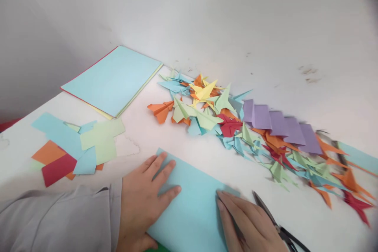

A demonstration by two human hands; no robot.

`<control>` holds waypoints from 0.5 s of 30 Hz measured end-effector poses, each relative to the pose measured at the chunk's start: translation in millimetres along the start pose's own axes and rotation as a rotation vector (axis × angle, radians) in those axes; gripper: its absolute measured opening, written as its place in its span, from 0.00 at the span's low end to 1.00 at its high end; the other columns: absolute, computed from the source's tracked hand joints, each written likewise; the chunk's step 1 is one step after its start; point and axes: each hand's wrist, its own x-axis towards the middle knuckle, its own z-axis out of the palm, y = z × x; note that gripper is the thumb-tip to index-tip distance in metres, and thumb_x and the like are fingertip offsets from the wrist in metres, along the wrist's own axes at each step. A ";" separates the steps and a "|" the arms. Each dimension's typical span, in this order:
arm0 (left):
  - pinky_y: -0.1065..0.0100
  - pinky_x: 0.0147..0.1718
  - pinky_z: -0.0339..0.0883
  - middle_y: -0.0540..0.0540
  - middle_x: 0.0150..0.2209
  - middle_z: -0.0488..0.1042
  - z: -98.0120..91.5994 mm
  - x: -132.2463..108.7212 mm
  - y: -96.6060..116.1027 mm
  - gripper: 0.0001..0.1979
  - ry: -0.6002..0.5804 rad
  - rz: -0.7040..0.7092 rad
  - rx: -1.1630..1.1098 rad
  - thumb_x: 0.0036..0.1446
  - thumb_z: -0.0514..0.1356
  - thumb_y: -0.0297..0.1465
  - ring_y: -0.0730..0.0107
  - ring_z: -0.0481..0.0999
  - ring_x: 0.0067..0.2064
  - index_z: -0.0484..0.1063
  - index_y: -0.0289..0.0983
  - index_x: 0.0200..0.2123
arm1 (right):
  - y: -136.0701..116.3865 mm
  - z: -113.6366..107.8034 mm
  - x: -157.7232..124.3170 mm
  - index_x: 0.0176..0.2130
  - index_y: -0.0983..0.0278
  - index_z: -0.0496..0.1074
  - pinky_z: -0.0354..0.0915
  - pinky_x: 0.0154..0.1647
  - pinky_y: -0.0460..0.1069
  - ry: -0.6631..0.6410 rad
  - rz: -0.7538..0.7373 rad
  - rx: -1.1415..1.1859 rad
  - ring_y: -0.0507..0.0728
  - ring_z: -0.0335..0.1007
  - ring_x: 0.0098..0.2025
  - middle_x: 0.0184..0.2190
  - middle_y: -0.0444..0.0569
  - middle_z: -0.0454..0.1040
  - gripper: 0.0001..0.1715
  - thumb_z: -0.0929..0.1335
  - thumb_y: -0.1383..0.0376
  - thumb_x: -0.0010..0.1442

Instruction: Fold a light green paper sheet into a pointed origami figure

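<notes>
A light blue sheet of paper lies on the table in front of me. My left hand rests flat on its left side with the fingers spread. At the sheet's right edge, the fingers of my right hand are held close together on the paper; part of the grip is hidden. Just right of that hand lies a pair of dark scissors, its handles cut off by the view's bottom. A bit of something green shows below the sheet.
Many folded paper figures in several colours stretch across the back right. Among them stands a row of purple folded paper. Small cut paper pieces lie at the left, and a stack of coloured sheets sits against the wall.
</notes>
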 end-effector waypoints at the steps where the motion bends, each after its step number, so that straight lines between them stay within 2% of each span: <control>1: 0.42 0.56 0.39 0.34 0.63 0.41 0.0 -0.6 -0.6 0.48 0.009 0.007 -0.006 0.31 0.66 0.45 0.38 0.33 0.62 0.55 0.39 0.58 | -0.5 0.4 0.0 0.37 0.66 0.72 0.65 0.41 0.51 0.005 0.006 0.002 0.55 0.70 0.35 0.32 0.50 0.75 0.09 0.64 0.67 0.57; 4: 0.40 0.55 0.40 0.34 0.63 0.43 -0.9 -2.4 -3.1 0.45 0.058 0.042 -0.049 0.36 0.61 0.51 0.36 0.36 0.62 0.58 0.38 0.57 | -1.0 1.2 -0.6 0.38 0.66 0.72 0.65 0.41 0.51 0.017 0.024 0.016 0.55 0.69 0.35 0.32 0.50 0.74 0.09 0.64 0.67 0.58; 7: 0.36 0.53 0.39 0.36 0.63 0.44 -1.2 -3.8 -4.4 0.42 0.101 0.009 -0.070 0.37 0.58 0.54 0.33 0.34 0.62 0.60 0.41 0.55 | 0.4 1.6 -1.9 0.38 0.67 0.71 0.64 0.41 0.51 0.020 0.014 0.025 0.55 0.69 0.36 0.32 0.50 0.74 0.09 0.64 0.67 0.58; 10: 0.35 0.52 0.38 0.37 0.64 0.42 0.1 -3.8 -2.9 0.45 0.078 -0.055 -0.055 0.34 0.60 0.54 0.32 0.31 0.61 0.58 0.43 0.57 | 2.5 1.9 -3.3 0.39 0.67 0.72 0.64 0.42 0.52 0.001 0.009 0.020 0.55 0.69 0.36 0.33 0.51 0.74 0.10 0.64 0.66 0.58; 15: 0.36 0.53 0.37 0.36 0.64 0.42 1.6 -2.4 0.1 0.47 0.033 -0.078 -0.013 0.32 0.63 0.52 0.34 0.32 0.62 0.56 0.44 0.58 | 5.0 0.7 -6.0 0.40 0.66 0.71 0.64 0.43 0.53 -0.007 -0.011 0.016 0.56 0.70 0.35 0.33 0.51 0.74 0.10 0.65 0.66 0.57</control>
